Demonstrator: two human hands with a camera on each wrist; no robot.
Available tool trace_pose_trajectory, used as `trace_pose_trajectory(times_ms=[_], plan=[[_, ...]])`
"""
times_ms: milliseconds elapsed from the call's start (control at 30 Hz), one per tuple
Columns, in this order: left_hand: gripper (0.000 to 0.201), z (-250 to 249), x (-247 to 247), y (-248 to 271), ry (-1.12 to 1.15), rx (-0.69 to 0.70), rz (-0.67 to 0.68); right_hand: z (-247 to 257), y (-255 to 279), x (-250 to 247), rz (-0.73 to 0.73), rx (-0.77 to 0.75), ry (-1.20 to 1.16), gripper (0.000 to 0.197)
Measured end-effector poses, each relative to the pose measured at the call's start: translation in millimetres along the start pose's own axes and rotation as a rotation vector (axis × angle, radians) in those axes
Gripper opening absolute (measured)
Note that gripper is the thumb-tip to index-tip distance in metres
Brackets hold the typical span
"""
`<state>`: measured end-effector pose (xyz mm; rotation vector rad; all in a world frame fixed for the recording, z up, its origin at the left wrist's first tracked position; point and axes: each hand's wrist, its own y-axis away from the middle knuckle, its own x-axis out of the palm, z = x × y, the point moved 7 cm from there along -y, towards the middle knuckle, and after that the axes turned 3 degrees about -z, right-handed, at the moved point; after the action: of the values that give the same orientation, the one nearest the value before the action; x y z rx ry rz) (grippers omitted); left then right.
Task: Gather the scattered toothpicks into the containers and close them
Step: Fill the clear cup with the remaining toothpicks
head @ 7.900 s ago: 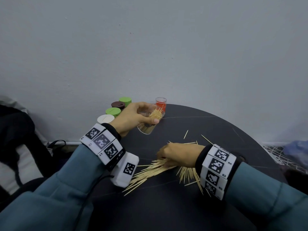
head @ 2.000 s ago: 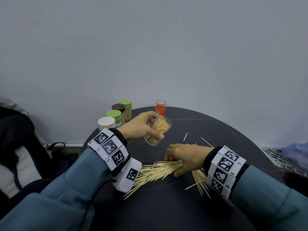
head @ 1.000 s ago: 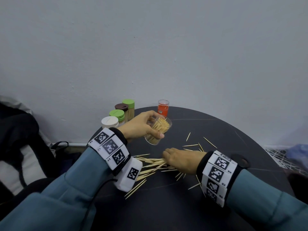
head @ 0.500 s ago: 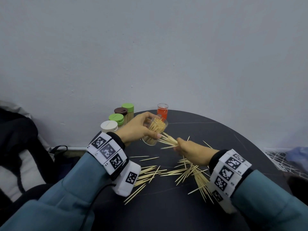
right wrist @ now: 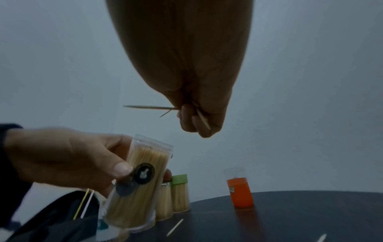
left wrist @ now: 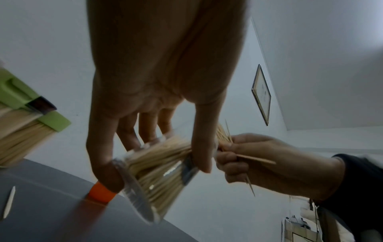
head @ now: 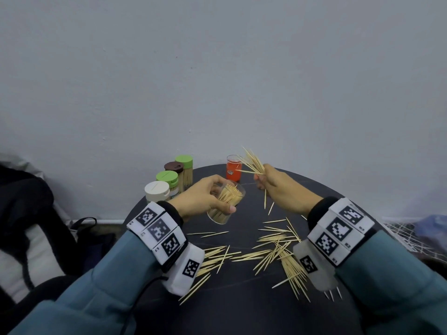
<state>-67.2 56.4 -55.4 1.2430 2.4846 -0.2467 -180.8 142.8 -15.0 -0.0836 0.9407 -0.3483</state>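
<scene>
Your right hand (head: 278,187) is closed around a splayed bundle (head: 251,163) of toothpicks, held up just right of and above the clear jar (head: 226,204) that your left hand (head: 205,199) grips, tilted, off the surface (head: 242,298). The bundle fans out at its far end and a few sticks poke out below your fist, so the likely failure is plain: the tips will catch the jar's rim or the picks already packed inside, and sticks will spill back down. Square the bundle before you feed it in. The jar looks nearly full, which makes jamming more likely. Loose toothpicks (head: 273,250) still lie scattered on the near side of the surface, between your wrists. At the far left stand four capped jars (head: 169,182); an orange jar (head: 233,168) stands open behind your hands, and a careless sweep could knock it over.
</scene>
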Motion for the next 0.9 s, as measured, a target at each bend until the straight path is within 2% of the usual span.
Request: trace_pose_trajectory(times_ms=[100, 167, 233, 300, 433, 533, 567, 700, 767, 900], plan=[[0.048, 0, 4, 1, -0.005, 0.000, 0.026, 1, -7, -2, -0.064, 0.023, -0.206, 0.014], [0.048, -3, 10, 3, -0.024, 0.012, 0.069, 4, -11, -8, -0.165, 0.023, -0.330, 0.013], [0.050, -5, 16, 4, -0.042, 0.020, 0.119, 9, -12, -14, -0.277, -0.009, -0.296, 0.010], [0.054, -6, 20, 5, -0.043, 0.018, 0.151, 16, -11, -14, -0.326, -0.035, -0.175, 0.005], [0.054, -4, 21, 5, -0.006, -0.002, 0.144, 19, -10, 6, -0.217, -0.006, -0.092, 0.002], [0.052, -3, 19, 4, 0.034, -0.013, 0.126, 16, -7, 16, -0.190, -0.048, -0.029, 0.003], [0.052, -2, 19, 3, 0.040, -0.015, 0.127, 16, -6, 16, -0.207, -0.059, -0.053, 0.001], [0.052, -1, 20, 2, 0.035, -0.023, 0.127, 16, -1, 9, -0.297, -0.087, -0.316, 0.013], [0.052, 0, 21, 2, 0.033, -0.024, 0.128, 16, 2, 7, -0.339, -0.104, -0.360, 0.016], [0.054, -1, 22, 2, 0.021, -0.028, 0.131, 12, 3, 10, -0.326, -0.080, -0.506, 0.022]])
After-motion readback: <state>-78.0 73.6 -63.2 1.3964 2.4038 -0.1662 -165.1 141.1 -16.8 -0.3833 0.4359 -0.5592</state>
